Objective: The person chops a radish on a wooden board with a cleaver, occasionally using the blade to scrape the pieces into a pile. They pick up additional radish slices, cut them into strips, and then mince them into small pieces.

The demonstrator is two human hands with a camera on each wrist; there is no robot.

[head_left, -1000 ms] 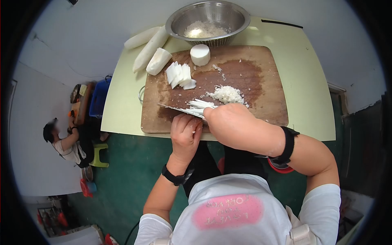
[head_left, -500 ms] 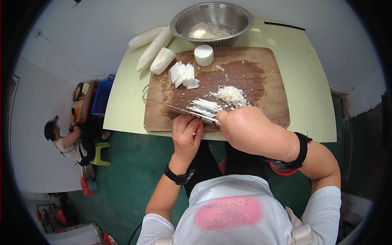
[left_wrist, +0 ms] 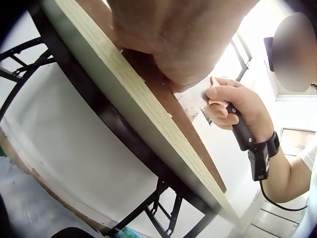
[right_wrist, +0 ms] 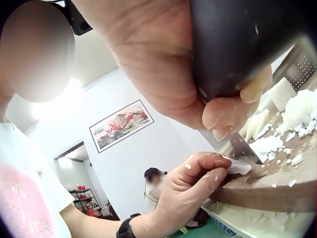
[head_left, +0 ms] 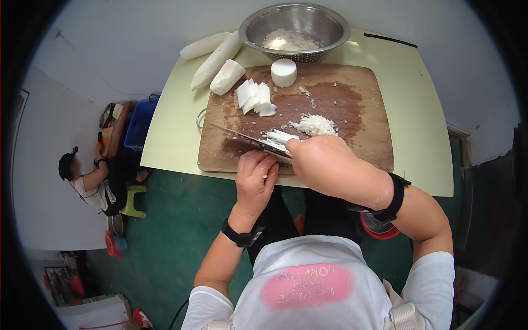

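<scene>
My right hand [head_left: 327, 165] grips a kitchen knife by its black handle [right_wrist: 228, 44]. The knife's blade [head_left: 236, 134] slants across the front of the wooden cutting board [head_left: 360, 148]. Close beside the blade, at the board's front edge, my left hand [head_left: 254, 179] has its fingers curled and holds a white radish slice [right_wrist: 240, 169] at the fingertips. Cut radish strips [head_left: 279, 136] lie just behind the blade, partly hidden by my right hand. Beyond them sits a pile of finely chopped radish [head_left: 316, 125]. A fan of thin slices [head_left: 254, 97] rests farther back.
A thick radish chunk [head_left: 284, 73] stands at the board's back edge. Behind it is a metal colander [head_left: 342, 41] with white bits inside. Peeled radishes [head_left: 217, 60] lie at the back left. Another person [head_left: 91, 179] sits off to the left.
The knife and right hand shift slightly along the strips, and the blade now slants more steeply, its tip farther from the front edge. The left hand stays by the blade. The head view drifts a little.
</scene>
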